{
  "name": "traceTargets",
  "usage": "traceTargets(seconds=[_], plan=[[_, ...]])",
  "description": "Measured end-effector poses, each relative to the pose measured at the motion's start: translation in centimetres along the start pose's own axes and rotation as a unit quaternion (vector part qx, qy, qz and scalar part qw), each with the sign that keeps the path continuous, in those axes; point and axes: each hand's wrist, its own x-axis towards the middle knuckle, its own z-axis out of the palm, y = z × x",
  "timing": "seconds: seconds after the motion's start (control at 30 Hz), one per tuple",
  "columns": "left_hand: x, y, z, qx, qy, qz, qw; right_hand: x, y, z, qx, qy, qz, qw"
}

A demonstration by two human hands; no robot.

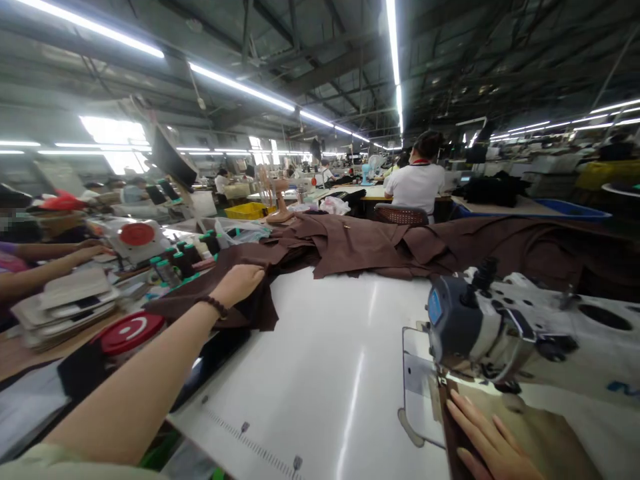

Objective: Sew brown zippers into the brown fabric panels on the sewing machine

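Observation:
My left hand point(239, 281) reaches out to the far left edge of the white table point(320, 360) and closes on a piece of brown fabric point(235, 267) that hangs over that edge. A beaded bracelet sits on that wrist. My right hand point(487, 437) lies flat, fingers stretched, on a tan-brown fabric piece point(540, 433) under the head of the white sewing machine point(500, 327) at the lower right. A larger heap of brown fabric point(400, 243) lies across the back of the table.
On the left another person's arms point(50, 263) work over a bench with thread cones point(175, 260), a red lid point(127, 332) and stacked pieces. A person in a white shirt point(417, 183) sits ahead with their back to me. A yellow bin point(247, 211) stands further back.

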Motion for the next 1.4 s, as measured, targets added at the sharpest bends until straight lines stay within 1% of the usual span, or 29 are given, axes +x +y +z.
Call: traceTargets(seconds=[0.03, 0.1, 0.17, 0.23, 0.3, 0.33, 0.4, 0.43, 0.47, 0.53, 0.63, 0.7, 0.77, 0.83, 0.9, 0.97, 1.03, 1.1, 1.23, 1.3, 1.33, 1.4], plan=[[-0.6, 2.0, 1.0, -0.016, -0.007, 0.02, 1.0, 0.2, -0.4, -0.4, 0.016, -0.018, 0.023, 0.999], [-2.4, 6.1, 3.4, -0.058, -0.033, 0.07, 0.995, 0.5, -1.0, -1.3, 0.054, -0.057, 0.075, 0.994], [-5.1, 10.2, 6.0, -0.102, -0.081, 0.127, 0.983, 0.9, -1.5, -2.2, 0.101, -0.104, 0.123, 0.982], [-8.0, 13.6, 7.9, -0.138, -0.138, 0.184, 0.963, 1.4, -1.9, -3.3, 0.142, -0.152, 0.157, 0.965], [-10.6, 16.2, 8.6, -0.166, -0.204, 0.242, 0.934, 2.0, -2.1, -4.3, 0.17, -0.185, 0.178, 0.951], [-11.6, 17.2, 8.6, -0.173, -0.241, 0.272, 0.915, 2.3, -2.2, -4.8, 0.179, -0.197, 0.185, 0.946], [-12.9, 18.3, 8.1, -0.171, -0.305, 0.323, 0.88, 2.8, -2.3, -5.6, 0.189, -0.21, 0.194, 0.939], [-13.3, 18.6, 7.9, -0.159, -0.323, 0.342, 0.868, 3.0, -2.3, -5.9, 0.193, -0.212, 0.196, 0.938], [-13.5, 18.7, 7.8, -0.14, -0.328, 0.356, 0.864, 3.1, -2.3, -6.1, 0.196, -0.213, 0.198, 0.937], [-13.9, 18.8, 8.4, -0.088, -0.31, 0.38, 0.867, 3.2, -2.3, -6.4, 0.2, -0.211, 0.2, 0.935], [-14.8, 19.0, 10.4, -0.02, -0.267, 0.412, 0.871, 3.2, -2.3, -6.6, 0.207, -0.205, 0.202, 0.935], [-15.5, 19.6, 11.5, 0.003, -0.247, 0.403, 0.881, 3.2, -2.3, -6.6, 0.21, -0.199, 0.203, 0.935], [-16.1, 20.4, 11.9, 0.011, -0.239, 0.381, 0.893, 3.2, -2.3, -6.7, 0.211, -0.196, 0.203, 0.936], [-16.3, 20.8, 11.4, -0.011, -0.252, 0.385, 0.888, 3.3, -2.3, -6.8, 0.21, -0.196, 0.203, 0.936], [-16.1, 20.5, 10.7, -0.054, -0.285, 0.414, 0.863, 3.3, -2.3, -6.8, 0.209, -0.196, 0.201, 0.937], [-16.0, 19.7, 10.3, -0.086, -0.319, 0.446, 0.832, 3.3, -2.2, -6.8, 0.208, -0.197, 0.199, 0.937], [-16.3, 18.8, 10.4, -0.098, -0.329, 0.467, 0.815, 3.3, -2.2, -6.8, 0.207, -0.197, 0.197, 0.938], [-17.0, 18.3, 11.0, -0.099, -0.315, 0.48, 0.813, 3.2, -2.2, -6.8, 0.205, -0.198, 0.198, 0.938], [-18.4, 18.0, 11.8, -0.099, -0.289, 0.491, 0.816, 3.1, -2.1, -6.8, 0.201, -0.201, 0.198, 0.938], [-18.2, 17.8, 11.5, -0.133, -0.292, 0.484, 0.814, 3.1, -2.2, -6.8, 0.201, -0.205, 0.197, 0.937], [-17.7, 17.6, 11.2, -0.163, -0.3, 0.469, 0.815, 3.1, -2.2, -6.8, 0.201, -0.208, 0.198, 0.937], [-16.4, 17.4, 10.3, -0.233, -0.322, 0.414, 0.819, 3.3, -2.2, -6.7, 0.2, -0.212, 0.199, 0.935]])
